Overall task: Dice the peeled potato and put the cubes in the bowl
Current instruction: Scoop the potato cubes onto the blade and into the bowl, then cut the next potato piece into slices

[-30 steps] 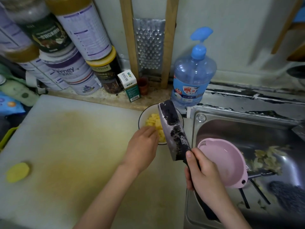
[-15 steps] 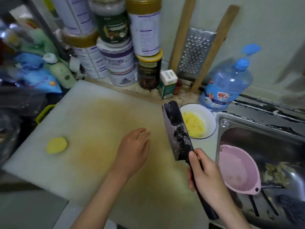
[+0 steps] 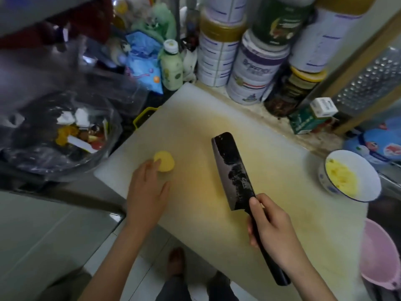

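A yellow peeled potato piece [image 3: 165, 161] lies near the left corner of the white cutting board [image 3: 271, 170]. My left hand [image 3: 147, 192] reaches onto it, fingertips touching its near side, fingers fairly straight. My right hand [image 3: 273, 229] grips the black handle of a dark cleaver [image 3: 233, 170], whose blade is held over the middle of the board, pointing away from me. A white bowl [image 3: 366, 177] holding yellow potato cubes stands at the board's right end.
Stacked tins [image 3: 256, 68], a dark jar and a small green box [image 3: 308, 118] line the back edge. A plastic-lined waste bin [image 3: 54, 135] sits left of the board. A pink colander [image 3: 382, 255] is at the far right, a grater [image 3: 368, 81] leans behind.
My left hand moved from the bowl leftwards across the board to the potato piece. The view swung left with it. The cleaver stayed in my right hand above the board.
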Motion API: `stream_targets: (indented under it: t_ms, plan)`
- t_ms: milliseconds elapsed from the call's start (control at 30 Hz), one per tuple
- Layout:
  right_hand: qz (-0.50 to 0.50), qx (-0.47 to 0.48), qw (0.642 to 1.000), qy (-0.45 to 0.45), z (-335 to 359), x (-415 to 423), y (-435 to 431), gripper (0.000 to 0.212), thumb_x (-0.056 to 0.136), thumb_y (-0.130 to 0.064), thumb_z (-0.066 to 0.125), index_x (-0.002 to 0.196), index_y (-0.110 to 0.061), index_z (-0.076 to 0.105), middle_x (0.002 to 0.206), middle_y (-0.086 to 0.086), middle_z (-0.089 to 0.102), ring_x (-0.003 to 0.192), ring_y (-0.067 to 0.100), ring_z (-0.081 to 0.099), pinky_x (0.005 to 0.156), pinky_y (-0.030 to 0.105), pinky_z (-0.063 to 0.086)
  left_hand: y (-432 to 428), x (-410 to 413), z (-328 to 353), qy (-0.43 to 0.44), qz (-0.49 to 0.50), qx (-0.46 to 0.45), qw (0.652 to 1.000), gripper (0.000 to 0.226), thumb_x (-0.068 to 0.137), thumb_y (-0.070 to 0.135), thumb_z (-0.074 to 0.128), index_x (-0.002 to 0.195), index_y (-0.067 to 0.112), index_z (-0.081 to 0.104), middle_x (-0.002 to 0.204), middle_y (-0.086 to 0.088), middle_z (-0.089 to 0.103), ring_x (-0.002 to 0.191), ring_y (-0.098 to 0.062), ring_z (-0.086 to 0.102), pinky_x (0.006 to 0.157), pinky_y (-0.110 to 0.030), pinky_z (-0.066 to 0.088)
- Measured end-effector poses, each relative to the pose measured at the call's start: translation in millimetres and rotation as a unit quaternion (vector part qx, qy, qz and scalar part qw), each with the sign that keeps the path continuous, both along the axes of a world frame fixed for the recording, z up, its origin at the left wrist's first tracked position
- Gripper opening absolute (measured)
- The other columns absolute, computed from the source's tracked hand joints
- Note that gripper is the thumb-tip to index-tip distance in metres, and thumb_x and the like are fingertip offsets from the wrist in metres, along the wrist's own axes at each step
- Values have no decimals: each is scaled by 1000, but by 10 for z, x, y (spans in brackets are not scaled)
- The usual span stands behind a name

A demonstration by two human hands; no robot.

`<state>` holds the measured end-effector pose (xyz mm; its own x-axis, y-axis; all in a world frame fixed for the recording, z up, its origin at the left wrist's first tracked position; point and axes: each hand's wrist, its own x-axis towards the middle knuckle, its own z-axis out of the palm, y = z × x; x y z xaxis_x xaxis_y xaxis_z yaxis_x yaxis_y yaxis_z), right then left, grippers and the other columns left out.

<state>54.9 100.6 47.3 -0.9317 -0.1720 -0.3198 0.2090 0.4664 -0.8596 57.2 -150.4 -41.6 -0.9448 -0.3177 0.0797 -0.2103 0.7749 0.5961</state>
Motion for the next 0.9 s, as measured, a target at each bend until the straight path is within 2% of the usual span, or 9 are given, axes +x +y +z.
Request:
stream_targets:
  t_ms: [167, 233, 300, 400, 467, 567, 667, 767, 900]
  plan:
    - [38, 24, 999, -14, -148, -73, -343, 28, 99, -27, 42, 75, -13, 46, 53, 14, 53, 38, 19, 45, 44, 25, 39, -363, -108, -262, -55, 2, 25, 998, 79, 79, 36, 77, 141, 2, 40, 137, -20, 47, 122, -37, 44, 99, -46, 39]
    - [52, 38, 998, -11, -206, -122, -432, 29, 99, -27, 42, 74, -14, 46, 52, 13, 53, 38, 18, 46, 45, 25, 38, -387, -172, -355, -56, -16, 25, 998, 87, 77, 56, 66, 142, 5, 39, 140, -16, 46, 126, -33, 42, 100, -44, 37]
    - [64, 45, 997, -7, -263, -176, -512, 29, 99, -26, 42, 72, -16, 46, 53, 13, 54, 39, 18, 46, 46, 25, 38, -394, -231, -436, -41, -30, 27, 998, 89, 74, 65, 50, 143, 10, 39, 140, -10, 47, 126, -27, 40, 99, -39, 33]
    - [86, 53, 995, 0, -363, -271, -604, 27, 98, -29, 42, 76, -15, 49, 54, 13, 55, 41, 18, 48, 47, 25, 40, -377, -296, -509, -9, -29, 64, 998, 80, 77, 63, 47, 141, 16, 44, 135, -4, 52, 123, -20, 40, 97, -33, 30]
    - [108, 64, 992, 5, -436, -338, -639, 24, 97, -31, 41, 81, -17, 52, 55, 10, 56, 42, 16, 49, 48, 25, 40, -362, -328, -553, 14, -22, 97, 995, 73, 79, 61, 50, 139, 19, 46, 132, 2, 54, 121, -16, 42, 100, -37, 34]
    - [143, 91, 985, 33, -545, -424, -653, 16, 97, -34, 42, 88, -29, 54, 59, 5, 58, 46, 13, 51, 50, 28, 41, -312, -354, -569, 47, -24, 126, 991, 67, 82, 54, 60, 139, 21, 46, 127, 13, 49, 118, -8, 44, 101, -45, 40]
    - [154, 101, 982, 50, -621, -458, -613, 14, 93, -40, 41, 87, -36, 52, 61, 4, 59, 47, 16, 52, 52, 33, 43, -198, -359, -548, 60, -23, 145, 987, 65, 81, 46, 66, 139, 24, 45, 123, 15, 47, 111, 2, 41, 96, -32, 39]
    - [145, 88, 985, 40, -670, -468, -503, 26, 89, -55, 37, 90, -34, 53, 59, 7, 56, 47, 20, 51, 49, 32, 41, -49, -368, -533, 88, -51, 131, 986, 60, 83, 49, 64, 137, 29, 47, 118, 16, 47, 104, 2, 46, 88, -12, 40]
    - [149, 94, 983, 50, -688, -455, -269, 32, 82, -61, 35, 92, -37, 53, 58, 4, 59, 42, 12, 51, 46, 23, 40, 226, -369, -549, 133, -72, 111, 982, 51, 85, 42, 63, 129, 18, 58, 113, 1, 53, 100, -5, 51, 85, -11, 44]
